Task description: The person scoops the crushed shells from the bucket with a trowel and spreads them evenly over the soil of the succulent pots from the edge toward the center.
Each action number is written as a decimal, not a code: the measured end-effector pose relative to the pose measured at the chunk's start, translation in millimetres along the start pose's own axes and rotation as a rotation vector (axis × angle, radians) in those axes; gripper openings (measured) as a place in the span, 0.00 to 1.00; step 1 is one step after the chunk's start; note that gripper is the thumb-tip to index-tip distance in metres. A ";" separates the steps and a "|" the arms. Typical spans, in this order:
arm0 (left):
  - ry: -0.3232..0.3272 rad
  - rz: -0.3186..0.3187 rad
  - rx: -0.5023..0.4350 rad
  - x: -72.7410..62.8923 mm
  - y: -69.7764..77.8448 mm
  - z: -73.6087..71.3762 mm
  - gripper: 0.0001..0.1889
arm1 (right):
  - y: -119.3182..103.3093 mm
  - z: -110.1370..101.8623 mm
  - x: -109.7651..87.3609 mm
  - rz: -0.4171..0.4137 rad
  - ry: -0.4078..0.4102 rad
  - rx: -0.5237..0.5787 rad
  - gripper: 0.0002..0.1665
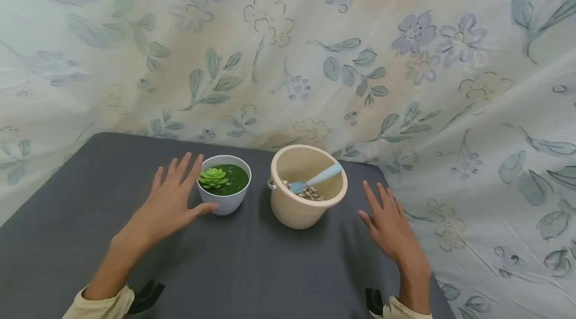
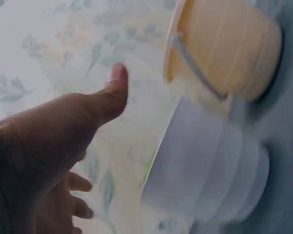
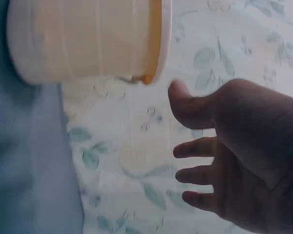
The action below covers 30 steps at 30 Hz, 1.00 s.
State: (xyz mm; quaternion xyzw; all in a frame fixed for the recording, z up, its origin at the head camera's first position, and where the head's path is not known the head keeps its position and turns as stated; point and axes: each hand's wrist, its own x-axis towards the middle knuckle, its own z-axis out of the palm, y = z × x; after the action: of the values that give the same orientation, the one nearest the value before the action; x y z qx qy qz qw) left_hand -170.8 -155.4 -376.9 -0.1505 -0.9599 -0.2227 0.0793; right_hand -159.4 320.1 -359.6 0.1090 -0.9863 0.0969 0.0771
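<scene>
Nearest: cream sleeves (image 1: 101,304) with black straps (image 1: 146,298) at the cuffs, then both hands. Left hand (image 1: 167,208) is held up, fingers spread wide, thumb out, nothing in it. Right hand (image 1: 391,226) likewise wide and bare. Neither touches anything; the wrist views show gaps. Spread, raised pose on either side of the containers probably keeps both within reach without knocking them.

Next out, on the grey bench (image 1: 252,271): white pot (image 1: 227,203), upright, just beside the left hand at its 2 o'clock; in the head view the thumb only overlaps it. A green succulent (image 1: 213,177) sits at the pot's 9 o'clock in dark green fill.

Cream bucket (image 1: 297,214), upright, at the pot's 3 o'clock and the right hand's 10 o'clock, near but apart. Grey bail (image 2: 200,70) hangs down its side, likely to leave the mouth unblocked. Inside, blue scoop (image 1: 317,179): blade on pebbly bits (image 1: 313,194), handle toward 2 o'clock, presumably leaned there for an easy grab.

Farthest, at 12 o'clock: floral cloth (image 1: 279,84).
</scene>
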 end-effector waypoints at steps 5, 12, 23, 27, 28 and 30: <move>0.110 0.130 -0.035 23.1 33.9 10.6 0.52 | -22.5 -10.1 40.6 -0.147 0.186 -0.044 0.39; 0.125 0.208 -0.137 56.4 83.2 38.4 0.45 | -54.8 -14.1 99.0 -0.356 0.117 -0.102 0.28; -0.038 0.106 -0.286 73.5 105.9 78.7 0.54 | -75.0 18.1 131.2 -0.284 -0.165 -0.316 0.09; 0.007 0.093 -0.295 74.9 107.5 80.0 0.54 | -72.3 22.0 129.7 -0.288 -0.033 -0.337 0.06; 0.010 0.091 -0.295 75.4 107.7 79.9 0.54 | -71.2 21.5 129.0 -0.290 -0.003 -0.343 0.06; 0.011 0.093 -0.293 76.1 107.7 79.7 0.54 | -69.2 18.7 127.4 -0.284 0.045 -0.360 0.05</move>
State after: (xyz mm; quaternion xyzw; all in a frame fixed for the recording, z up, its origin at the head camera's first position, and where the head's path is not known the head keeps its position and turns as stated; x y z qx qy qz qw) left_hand -214.4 -7.9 -387.5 -0.2033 -0.9088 -0.3572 0.0722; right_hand -268.8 224.4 -343.5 0.2292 -0.9604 -0.0900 0.1303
